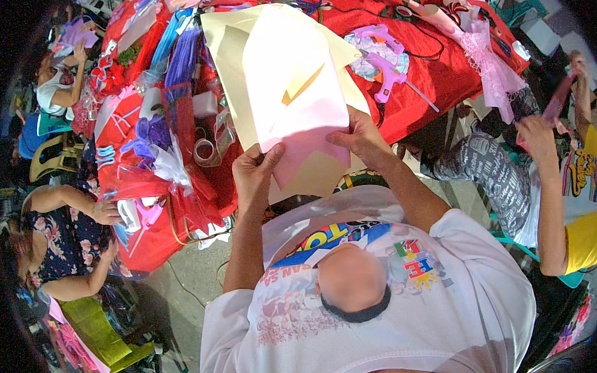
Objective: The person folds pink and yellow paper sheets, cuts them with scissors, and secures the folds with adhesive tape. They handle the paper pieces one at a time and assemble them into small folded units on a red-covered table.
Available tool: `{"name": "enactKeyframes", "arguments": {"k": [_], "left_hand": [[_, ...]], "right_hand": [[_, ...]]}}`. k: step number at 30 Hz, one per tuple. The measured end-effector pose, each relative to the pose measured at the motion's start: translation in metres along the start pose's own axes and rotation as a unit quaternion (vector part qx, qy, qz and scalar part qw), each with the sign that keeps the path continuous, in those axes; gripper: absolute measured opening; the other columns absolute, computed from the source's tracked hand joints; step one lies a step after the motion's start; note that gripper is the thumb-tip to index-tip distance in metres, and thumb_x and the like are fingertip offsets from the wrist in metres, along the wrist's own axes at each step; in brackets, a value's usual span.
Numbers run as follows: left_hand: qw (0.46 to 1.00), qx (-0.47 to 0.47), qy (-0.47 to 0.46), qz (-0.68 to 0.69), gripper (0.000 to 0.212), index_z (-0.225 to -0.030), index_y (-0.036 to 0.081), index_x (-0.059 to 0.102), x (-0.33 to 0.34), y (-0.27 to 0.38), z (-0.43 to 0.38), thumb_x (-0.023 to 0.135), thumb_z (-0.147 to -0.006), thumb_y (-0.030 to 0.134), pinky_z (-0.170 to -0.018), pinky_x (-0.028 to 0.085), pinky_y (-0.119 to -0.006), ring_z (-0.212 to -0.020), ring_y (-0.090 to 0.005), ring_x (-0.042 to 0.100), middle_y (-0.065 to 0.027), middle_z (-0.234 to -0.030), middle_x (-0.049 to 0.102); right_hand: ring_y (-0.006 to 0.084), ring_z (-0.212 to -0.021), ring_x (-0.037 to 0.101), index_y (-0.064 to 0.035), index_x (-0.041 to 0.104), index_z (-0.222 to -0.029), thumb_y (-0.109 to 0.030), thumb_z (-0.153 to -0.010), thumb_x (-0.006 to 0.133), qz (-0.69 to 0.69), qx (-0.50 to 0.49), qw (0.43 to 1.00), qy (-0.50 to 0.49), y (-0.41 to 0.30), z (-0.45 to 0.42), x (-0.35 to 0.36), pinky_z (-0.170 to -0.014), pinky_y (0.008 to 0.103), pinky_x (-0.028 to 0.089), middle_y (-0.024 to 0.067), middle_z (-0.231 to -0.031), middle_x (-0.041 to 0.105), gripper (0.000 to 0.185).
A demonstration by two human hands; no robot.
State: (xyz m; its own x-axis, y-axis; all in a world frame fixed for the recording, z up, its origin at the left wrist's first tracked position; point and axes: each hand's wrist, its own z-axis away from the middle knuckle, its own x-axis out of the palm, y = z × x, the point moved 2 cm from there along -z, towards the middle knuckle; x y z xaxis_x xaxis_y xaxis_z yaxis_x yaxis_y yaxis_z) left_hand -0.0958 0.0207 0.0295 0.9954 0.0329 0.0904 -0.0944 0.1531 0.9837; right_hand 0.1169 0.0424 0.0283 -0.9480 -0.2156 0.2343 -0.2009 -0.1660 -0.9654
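Between my two hands is a layered bundle of wrapping paper, with a pink sheet [309,148] over larger cream sheets [228,54]. My left hand [255,173] grips the bundle's near left edge, thumb on top. On the near right edge, my right hand [364,138] pinches the same pink sheet, thumb also on top. Bright light washes out the upper middle of the paper, where a tan patch [301,86] shows. A cream corner points down toward my chest, below the pink sheet. Fingers under the paper are hidden.
Red cloth [438,75] covers the table. To the right lie purple glue guns [388,75] and a pink wrapped bouquet [488,63]. Purple pipe cleaners [180,61] and a tape roll [204,151] are on the left. People sit on both sides; a cord [185,286] crosses the floor.
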Motion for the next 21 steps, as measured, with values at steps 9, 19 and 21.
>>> {"name": "enactKeyframes", "arguments": {"k": [9,19,21], "left_hand": [[0.994,0.026,0.099,0.039,0.019,-0.087,-0.001,0.065,0.013,-0.001,0.005,0.071,-0.082,0.016,-0.063,0.044,-0.02,-0.068,-0.0063,0.055,-0.0032,-0.08,0.065],[0.994,0.063,0.088,0.002,0.021,-0.095,0.001,0.063,0.023,-0.006,0.008,0.068,-0.085,0.019,-0.067,0.043,-0.02,-0.075,-0.0055,0.054,0.0007,-0.084,0.062],[0.994,0.086,0.036,0.064,0.031,-0.105,0.001,0.059,0.015,-0.006,0.008,0.063,-0.088,0.026,-0.075,0.043,-0.022,-0.085,-0.0076,0.054,-0.0013,-0.093,0.061]], "right_hand": [[0.0119,-0.103,0.055,-0.004,0.045,-0.124,0.007,-0.075,0.06,-0.031,-0.018,0.999,-0.031,0.004,0.0,-0.001,-0.091,0.0287,0.043,0.0042,-0.111,0.058,0.052],[0.0127,-0.103,0.054,-0.0032,0.038,-0.128,-0.003,-0.082,0.063,-0.003,0.012,0.999,0.037,-0.005,-0.002,0.012,-0.09,0.0291,0.044,0.0065,-0.114,0.055,0.052],[0.0129,-0.103,0.054,-0.0028,0.038,-0.129,-0.002,-0.082,0.062,-0.03,0.014,0.999,0.022,-0.002,-0.001,0.009,-0.089,0.0293,0.045,0.0072,-0.115,0.055,0.053]]}}
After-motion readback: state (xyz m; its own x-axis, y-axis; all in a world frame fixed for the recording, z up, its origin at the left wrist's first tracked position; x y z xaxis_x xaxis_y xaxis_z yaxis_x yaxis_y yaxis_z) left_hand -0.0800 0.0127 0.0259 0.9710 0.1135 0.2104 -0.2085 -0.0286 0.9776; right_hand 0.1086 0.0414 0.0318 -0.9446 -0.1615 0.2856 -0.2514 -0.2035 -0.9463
